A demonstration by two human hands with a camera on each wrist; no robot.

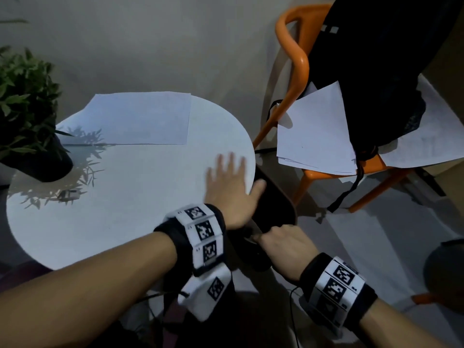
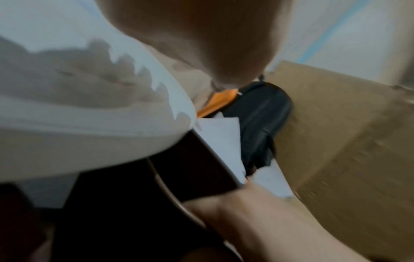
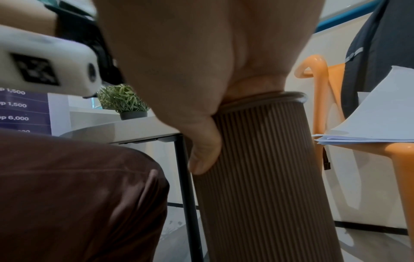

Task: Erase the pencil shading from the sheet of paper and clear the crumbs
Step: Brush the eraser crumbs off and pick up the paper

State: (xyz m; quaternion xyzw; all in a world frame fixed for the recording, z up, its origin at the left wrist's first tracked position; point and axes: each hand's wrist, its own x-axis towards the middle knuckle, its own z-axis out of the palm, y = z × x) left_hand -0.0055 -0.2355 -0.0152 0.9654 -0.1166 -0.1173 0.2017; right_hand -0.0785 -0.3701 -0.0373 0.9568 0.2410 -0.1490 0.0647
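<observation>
The sheet of paper (image 1: 140, 119) lies flat at the far side of the round white table (image 1: 113, 197); any shading or crumbs are too faint to tell. My left hand (image 1: 227, 182) lies flat and blurred on the tabletop at its right edge, fingers straight, thumb reaching over the rim. Just below that edge a brown ribbed waste bin (image 3: 264, 168) is held up against the table, its dark mouth (image 1: 273, 202) facing up. My right hand (image 1: 281, 244) grips the bin's rim, thumb (image 3: 203, 159) down its outer wall.
A potted plant (image 1: 27, 109) stands at the table's left. Right of the table is an orange chair (image 1: 293, 59) carrying a stack of white sheets (image 1: 316, 131) and a black bag (image 1: 376, 59). A cardboard box (image 2: 347, 133) sits beyond it.
</observation>
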